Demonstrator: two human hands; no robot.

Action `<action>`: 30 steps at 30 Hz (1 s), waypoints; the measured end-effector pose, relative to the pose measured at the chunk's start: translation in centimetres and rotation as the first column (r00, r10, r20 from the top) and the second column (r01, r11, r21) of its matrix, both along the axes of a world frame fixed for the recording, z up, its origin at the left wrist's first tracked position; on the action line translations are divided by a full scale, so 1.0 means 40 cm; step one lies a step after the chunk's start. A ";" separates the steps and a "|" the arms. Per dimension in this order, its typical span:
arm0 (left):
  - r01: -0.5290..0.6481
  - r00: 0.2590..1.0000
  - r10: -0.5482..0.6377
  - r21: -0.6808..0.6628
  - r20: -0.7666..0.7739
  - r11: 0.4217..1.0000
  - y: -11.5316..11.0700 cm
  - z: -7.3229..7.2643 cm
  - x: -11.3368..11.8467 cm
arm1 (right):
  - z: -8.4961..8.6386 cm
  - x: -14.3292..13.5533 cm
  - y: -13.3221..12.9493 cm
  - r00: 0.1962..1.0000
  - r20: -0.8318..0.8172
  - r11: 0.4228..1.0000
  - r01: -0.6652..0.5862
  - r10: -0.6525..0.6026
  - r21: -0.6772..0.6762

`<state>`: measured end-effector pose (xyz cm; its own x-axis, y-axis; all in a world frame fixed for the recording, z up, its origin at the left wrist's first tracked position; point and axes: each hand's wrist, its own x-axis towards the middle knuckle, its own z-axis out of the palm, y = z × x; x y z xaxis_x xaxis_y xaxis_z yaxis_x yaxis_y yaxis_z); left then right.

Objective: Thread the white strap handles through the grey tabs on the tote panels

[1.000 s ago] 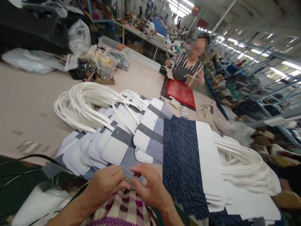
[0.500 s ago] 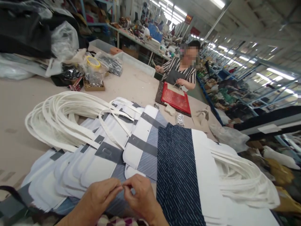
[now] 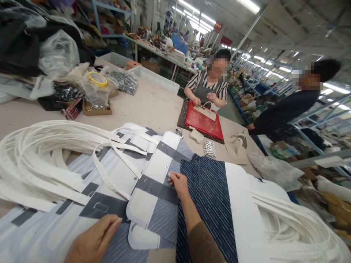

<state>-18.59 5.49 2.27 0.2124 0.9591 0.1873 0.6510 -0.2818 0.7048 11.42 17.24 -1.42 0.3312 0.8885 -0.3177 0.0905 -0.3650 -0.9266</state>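
Observation:
My left hand [image 3: 94, 237] is low in the head view, thumb and fingers pressed together over the grey patch of a white-and-blue bag panel [image 3: 112, 182]. Whatever it pinches, if anything, is too small to make out. Further forward, my right hand [image 3: 178, 183] is closed in a pinch over a panel with a dark grey strip [image 3: 156, 188]; its fingertips hide what they hold. Right of that hand lies a stack of dark blue striped fabric pieces [image 3: 205, 197]. Looped white straps [image 3: 41, 153] lie on the panels at the left, and more white straps [image 3: 296, 219] at the right.
Across the table [image 3: 153, 106] a co-worker in a striped top [image 3: 216, 87] works at a red board [image 3: 204, 118]. Foil blister packs [image 3: 209, 149] lie nearer. Yellow tape [image 3: 98, 79] and a small box [image 3: 97, 109] sit at left. Another person [image 3: 293, 102] stands at right.
My hands were together at the bottom and have parted. The right hand reached forward and right; the left moved down and left. A second person has come into view at right.

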 end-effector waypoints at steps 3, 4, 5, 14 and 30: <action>-0.032 0.999 0.031 -0.055 -0.030 0.998 0.029 -0.055 -0.046 | -0.022 0.012 0.068 0.999 0.033 1.000 -0.018 0.018 -0.017; -0.039 0.998 0.036 -0.090 -0.042 0.995 0.033 -0.066 -0.053 | -0.026 0.010 0.082 0.998 0.048 0.999 -0.027 0.028 -0.024; -0.050 0.998 0.044 -0.118 -0.051 0.992 0.035 -0.072 -0.056 | -0.030 0.007 0.094 0.997 0.066 0.999 -0.037 0.039 -0.032; -0.096 0.995 0.094 -0.048 -0.042 0.994 0.038 -0.049 -0.027 | -0.039 -0.022 0.139 0.918 0.334 0.972 -0.169 0.215 -0.161; -0.057 0.997 0.063 -0.144 0.044 0.988 0.045 -0.014 -0.033 | 0.068 -0.218 0.067 0.668 0.641 0.868 -0.496 0.378 0.005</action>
